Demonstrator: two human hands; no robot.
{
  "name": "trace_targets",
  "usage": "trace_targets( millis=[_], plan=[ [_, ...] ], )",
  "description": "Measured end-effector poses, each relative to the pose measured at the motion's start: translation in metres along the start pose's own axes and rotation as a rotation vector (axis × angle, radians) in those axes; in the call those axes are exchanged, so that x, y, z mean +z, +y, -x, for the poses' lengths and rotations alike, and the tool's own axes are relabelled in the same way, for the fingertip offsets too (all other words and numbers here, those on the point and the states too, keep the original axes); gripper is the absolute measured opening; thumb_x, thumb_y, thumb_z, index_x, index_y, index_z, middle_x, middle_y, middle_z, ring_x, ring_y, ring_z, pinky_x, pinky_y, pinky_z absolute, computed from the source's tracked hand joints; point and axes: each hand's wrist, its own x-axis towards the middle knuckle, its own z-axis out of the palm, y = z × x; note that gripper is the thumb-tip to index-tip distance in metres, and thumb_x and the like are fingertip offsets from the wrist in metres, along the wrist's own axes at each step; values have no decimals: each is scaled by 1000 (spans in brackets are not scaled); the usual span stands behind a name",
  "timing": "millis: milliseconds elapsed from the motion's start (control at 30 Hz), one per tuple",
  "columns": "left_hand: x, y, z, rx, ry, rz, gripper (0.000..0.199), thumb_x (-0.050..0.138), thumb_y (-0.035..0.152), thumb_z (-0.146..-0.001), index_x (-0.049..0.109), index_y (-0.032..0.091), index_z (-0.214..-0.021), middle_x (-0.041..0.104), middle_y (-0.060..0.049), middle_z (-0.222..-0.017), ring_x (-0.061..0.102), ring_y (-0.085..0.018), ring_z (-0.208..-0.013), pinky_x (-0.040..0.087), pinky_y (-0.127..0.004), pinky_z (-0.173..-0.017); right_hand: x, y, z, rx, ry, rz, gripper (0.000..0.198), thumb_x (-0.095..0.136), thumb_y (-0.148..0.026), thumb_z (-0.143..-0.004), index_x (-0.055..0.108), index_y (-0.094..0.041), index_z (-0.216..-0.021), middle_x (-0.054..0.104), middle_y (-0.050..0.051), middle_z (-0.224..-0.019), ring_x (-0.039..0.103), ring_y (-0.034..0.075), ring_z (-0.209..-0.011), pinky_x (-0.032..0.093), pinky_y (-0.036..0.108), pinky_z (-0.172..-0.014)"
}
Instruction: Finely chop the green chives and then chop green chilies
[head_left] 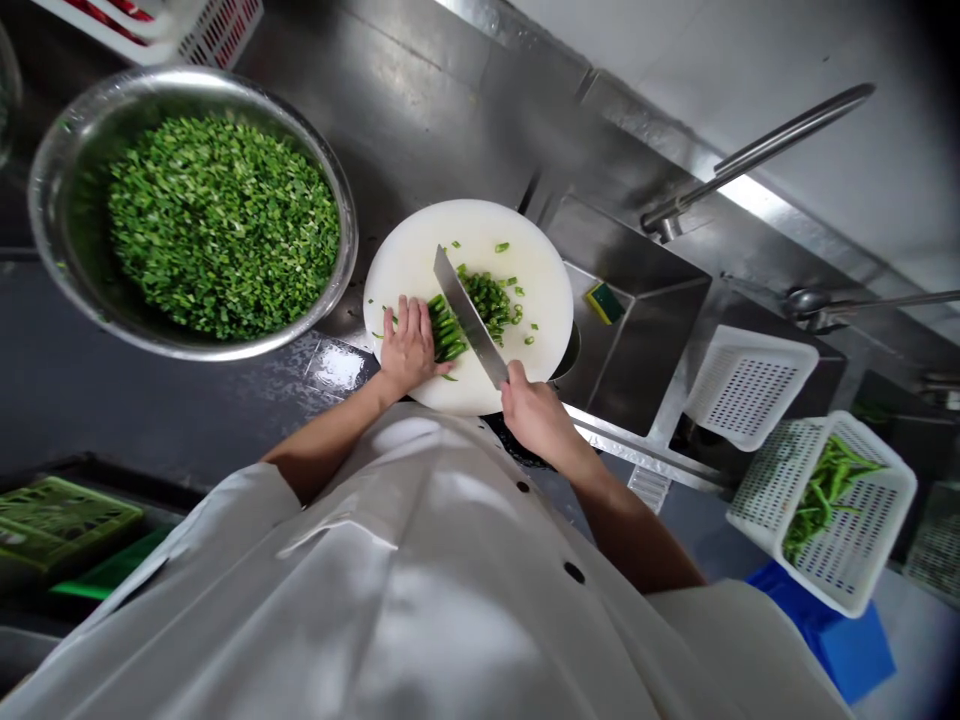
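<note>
My right hand [538, 415] is wrapped round the handle of a cleaver [470, 316], whose broad blade points away to the upper left. Under the blade and beside it, whole green chilies [448, 330] lie in a bundle on a round white cutting board [409, 240]. My left hand [407, 345] grips the bundle's left side, fingers close together and thumb stretched toward the near edge. To the right of the blade sits a heap of chopped green chilies [489, 300], with several loose pieces scattered around it. The cleaver hides part of the border between whole and cut chilies.
A steel bowl [341, 200] of chopped greens stands at left. Right of the board is a sink [637, 340] with a sponge [604, 302] and a faucet [750, 160]. A white basket [750, 385] stands beyond it, near another basket [896, 490] holding whole green chilies.
</note>
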Motion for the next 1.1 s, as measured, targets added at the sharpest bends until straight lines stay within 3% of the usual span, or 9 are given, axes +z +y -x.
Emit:
trace_targets(
  millis=[67, 167, 367, 433, 567, 667, 800, 967, 1100],
  plan=[
    [3, 1, -1, -4, 3, -7, 104, 49, 67, -92, 24, -9, -159, 34, -35, -161, 22, -46, -156, 12, -61, -126, -5, 0, 9, -6, -66, 14, 30, 32, -26, -108, 40, -13, -134, 74, 18, -95, 73, 30, -88, 48, 33, -75],
    [9, 4, -3, 14, 4, -5, 96, 46, 60, -95, 26, -9, -159, 41, -33, -156, 31, -43, -152, 14, -58, -127, 1, -8, -11, -22, -107, -24, 29, 32, -23, -107, 41, -13, -132, 74, 20, -100, 73, 31, -92, 48, 33, -75],
    [9, 7, 0, 11, 23, 18, 87, 41, 53, -98, 27, -6, -160, 44, -31, -155, 36, -41, -149, 14, -58, -127, 29, -24, -73, -43, 35, -78, 38, 26, -23, -108, 36, -7, -141, 73, 23, -111, 71, 32, -103, 49, 36, -83],
    [7, 5, 3, 0, 41, 26, 92, 43, 58, -97, 24, -7, -160, 40, -32, -158, 31, -43, -152, 13, -59, -126, 26, -21, -65, -49, 53, -57, 39, 25, -25, -109, 34, -7, -143, 73, 23, -109, 72, 32, -100, 49, 35, -81],
    [8, 1, 9, -31, 84, 33, 104, 44, 69, -93, 24, -8, -159, 31, -34, -163, 17, -47, -157, 12, -62, -125, 6, -10, -15, -35, 47, 25, 37, 27, -27, -109, 34, -9, -142, 73, 20, -98, 72, 31, -90, 48, 34, -75],
    [14, -1, 10, -46, 89, 33, 102, 44, 68, -94, 27, -10, -158, 36, -35, -159, 23, -48, -155, 14, -63, -124, -4, -7, 7, -41, -30, 46, 29, 31, -25, -108, 40, -11, -133, 73, 18, -93, 73, 31, -87, 46, 33, -72],
    [23, 2, 9, 1, 99, 56, 90, 44, 55, -96, 29, -9, -157, 44, -35, -152, 36, -47, -148, 18, -63, -123, 8, -13, -23, -76, -69, -22, 29, 33, -22, -107, 42, -11, -132, 73, 20, -99, 73, 30, -90, 46, 32, -73],
    [28, 2, 4, 37, 134, 90, 83, 50, 46, -94, 33, -6, -156, 48, -33, -150, 41, -46, -144, 20, -65, -122, 34, -18, -76, -70, 64, -83, 38, 29, -24, -109, 39, -6, -140, 73, 23, -109, 71, 32, -102, 48, 35, -81],
    [24, -7, -10, 126, 143, 90, 86, 49, 51, -94, 34, -7, -155, 48, -34, -149, 41, -47, -144, 18, -67, -122, 24, -8, -58, -28, 119, -76, 42, 28, -28, -109, 36, -7, -144, 73, 21, -101, 71, 33, -96, 47, 35, -77]
  ],
)
